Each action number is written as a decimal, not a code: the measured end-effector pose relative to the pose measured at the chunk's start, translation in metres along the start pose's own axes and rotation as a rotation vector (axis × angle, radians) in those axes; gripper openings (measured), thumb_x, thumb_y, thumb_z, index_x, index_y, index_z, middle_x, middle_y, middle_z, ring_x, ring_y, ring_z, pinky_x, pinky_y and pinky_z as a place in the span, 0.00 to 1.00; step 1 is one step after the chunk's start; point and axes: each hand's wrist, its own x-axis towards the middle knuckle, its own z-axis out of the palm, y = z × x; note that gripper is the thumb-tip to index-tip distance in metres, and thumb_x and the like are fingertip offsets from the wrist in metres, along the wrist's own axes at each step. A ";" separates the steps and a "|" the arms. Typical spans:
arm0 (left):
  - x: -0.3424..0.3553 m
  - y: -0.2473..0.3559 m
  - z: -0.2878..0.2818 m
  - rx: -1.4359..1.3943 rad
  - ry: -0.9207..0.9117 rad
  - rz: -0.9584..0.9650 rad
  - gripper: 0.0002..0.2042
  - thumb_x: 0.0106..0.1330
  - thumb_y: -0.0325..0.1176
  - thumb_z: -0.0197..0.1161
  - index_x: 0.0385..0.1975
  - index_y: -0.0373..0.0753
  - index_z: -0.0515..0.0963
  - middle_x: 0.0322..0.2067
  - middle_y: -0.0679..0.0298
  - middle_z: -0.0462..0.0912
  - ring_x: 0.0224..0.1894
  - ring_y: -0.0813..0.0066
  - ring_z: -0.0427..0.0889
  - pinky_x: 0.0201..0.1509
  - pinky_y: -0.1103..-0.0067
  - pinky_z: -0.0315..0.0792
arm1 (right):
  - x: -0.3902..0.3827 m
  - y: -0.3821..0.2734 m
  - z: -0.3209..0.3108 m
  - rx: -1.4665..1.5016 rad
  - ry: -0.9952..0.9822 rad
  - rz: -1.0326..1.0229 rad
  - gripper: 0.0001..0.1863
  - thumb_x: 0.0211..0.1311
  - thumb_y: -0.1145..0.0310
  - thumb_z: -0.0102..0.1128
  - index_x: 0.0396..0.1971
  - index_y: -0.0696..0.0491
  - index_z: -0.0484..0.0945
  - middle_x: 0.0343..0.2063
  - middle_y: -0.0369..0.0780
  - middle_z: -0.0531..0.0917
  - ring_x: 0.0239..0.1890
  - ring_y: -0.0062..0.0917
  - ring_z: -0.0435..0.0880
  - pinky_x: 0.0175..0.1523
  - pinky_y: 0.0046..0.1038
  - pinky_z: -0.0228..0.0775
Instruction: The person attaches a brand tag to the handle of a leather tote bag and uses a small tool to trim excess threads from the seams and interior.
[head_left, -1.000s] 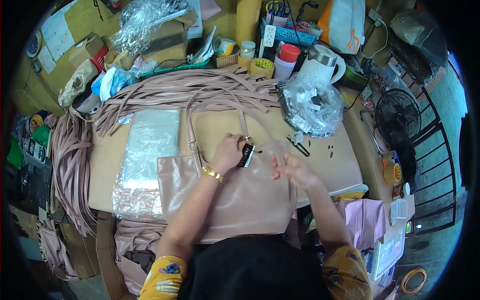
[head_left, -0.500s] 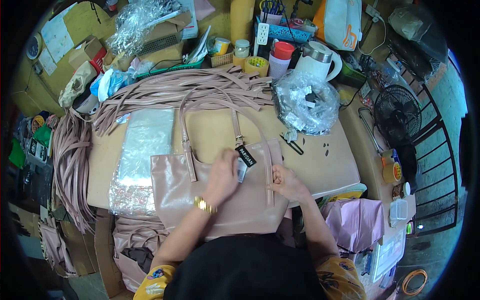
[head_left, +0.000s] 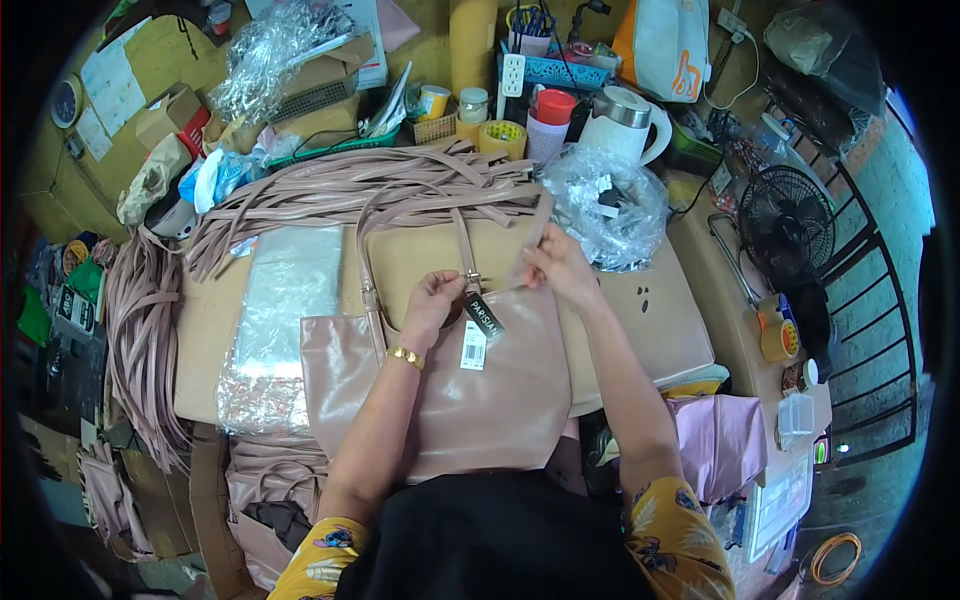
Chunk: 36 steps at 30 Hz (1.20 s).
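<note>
- Bag (head_left: 500,420) lies flat on the table (head_left: 650,350), mouth at its far edge — that's where I have both hands.
- Right hand (head_left: 565,268) pinches a strap (head_left: 541,218) at the fingertips, near the bag's far right corner; the strap is blurred.
- Left hand (head_left: 432,305) curls its fingers at the mouth, beside the buckle (head_left: 471,278); I can't tell whether they grip anything.
- Step in hand, I'd judge: arranging the strap. Next move seems to call for a light pinch — with slack kept off the tags (head_left: 473,347).
- Bag's skin looks like smooth, glossy, dusty-pink leather; its handle (head_left: 363,260) makes a narrow arch.
- Tags look stiff and rectangular, one black, one white.
- Film (head_left: 292,285) at left is clear, thin and shiny.
</note>
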 end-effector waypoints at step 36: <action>-0.059 0.030 0.000 -0.090 -0.338 0.122 0.04 0.69 0.28 0.60 0.37 0.34 0.78 0.30 0.69 0.83 0.32 0.87 0.78 0.38 0.87 0.73 | -0.052 -0.042 0.041 -0.531 0.010 -0.189 0.14 0.53 0.62 0.71 0.31 0.56 0.80 0.27 0.35 0.79 0.29 0.21 0.78 0.33 0.25 0.68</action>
